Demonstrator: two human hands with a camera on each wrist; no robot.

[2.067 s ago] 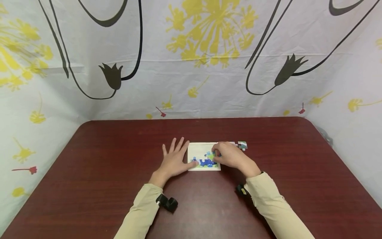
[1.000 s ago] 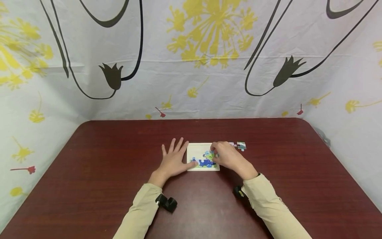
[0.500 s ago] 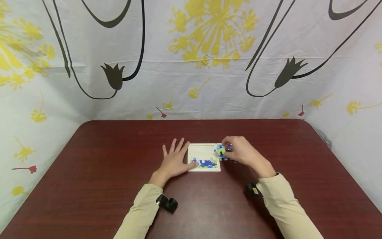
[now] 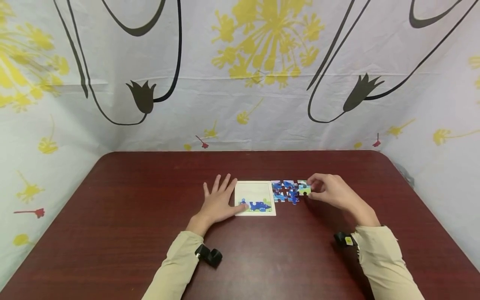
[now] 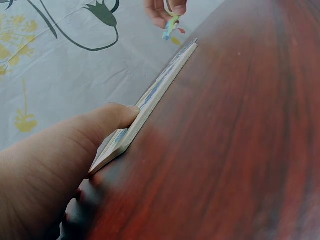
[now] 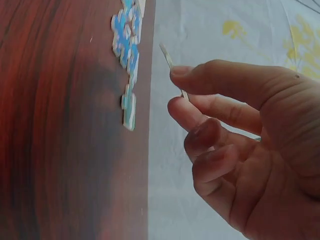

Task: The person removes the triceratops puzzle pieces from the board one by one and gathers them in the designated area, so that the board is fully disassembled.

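Note:
My left hand (image 4: pixel 215 204) lies spread at the left side of a pale puzzle tray (image 4: pixel 255 189), with its thumb (image 5: pixel 117 116) pressing on the near left corner. Blue and green puzzle pieces (image 4: pixel 260 206) fill the tray's near part; the thumb covers some of this. To the right of the tray, my right hand (image 4: pixel 333 191) pinches a thin puzzle piece (image 6: pixel 166 54) between thumb and fingertips. Both wrist views show that piece raised above the table. From the head it looks green and light blue, and it overlaps the loose pieces' right end.
Several loose blue puzzle pieces (image 4: pixel 288 184) lie just right of the tray on the dark red wooden table (image 4: pixel 150 233). Behind the table's far edge hangs a white cloth (image 4: pixel 195 108) printed with flowers. Each sleeve cuff carries a small black camera (image 4: pixel 210 255).
My right hand has lifted a green and blue piece from the tray's right side and carried it right, past the loose pieces, uncovering them. My left hand has stayed in place.

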